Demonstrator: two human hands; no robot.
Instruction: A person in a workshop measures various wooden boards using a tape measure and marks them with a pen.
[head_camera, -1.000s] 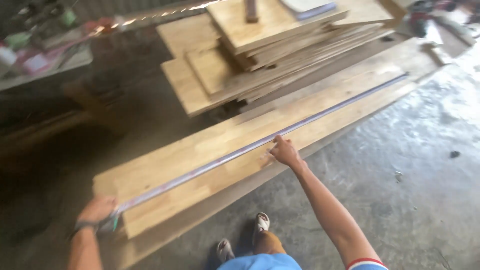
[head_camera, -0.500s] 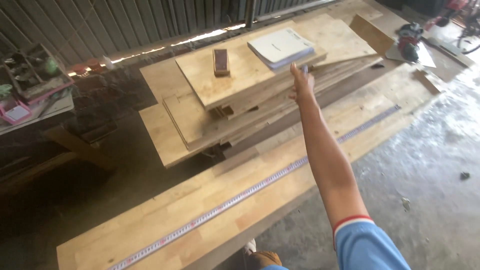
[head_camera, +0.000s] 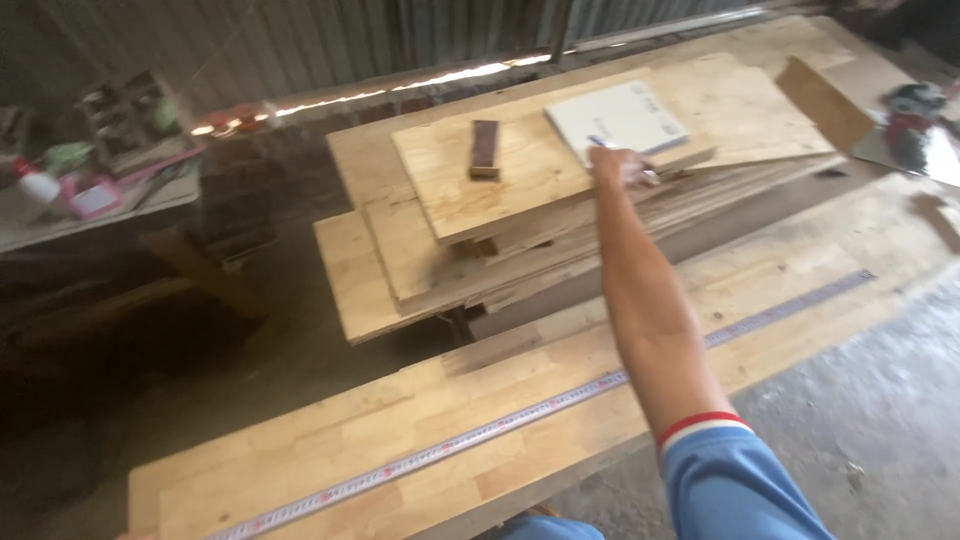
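The right hand (head_camera: 620, 165) reaches out at full arm's length to the near edge of a flat white rectangular pad (head_camera: 618, 120), its fingers curled around what looks like a small pen with a blue tip (head_camera: 598, 142); motion blur keeps the grip from being read for certain. The pad lies on the top sheet of a loose stack of pale plywood sheets (head_camera: 520, 200), towards its right side, with a small dark brown wooden block (head_camera: 485, 148) well apart on the left of the same sheet. Nearer the camera, a long pale jointed-wood board (head_camera: 330, 450) carries a grey metal measuring tape (head_camera: 520, 415) stretched along its length. A risk, as I judge it: the stretched arm crosses over the tape, so a sleeve or elbow dropping could knock it out of line, and the overhanging plywood could tip under a leaning hand. The left hand is out of view. The red-and-black tool (head_camera: 905, 115) at the far right edge is too blurred to identify.
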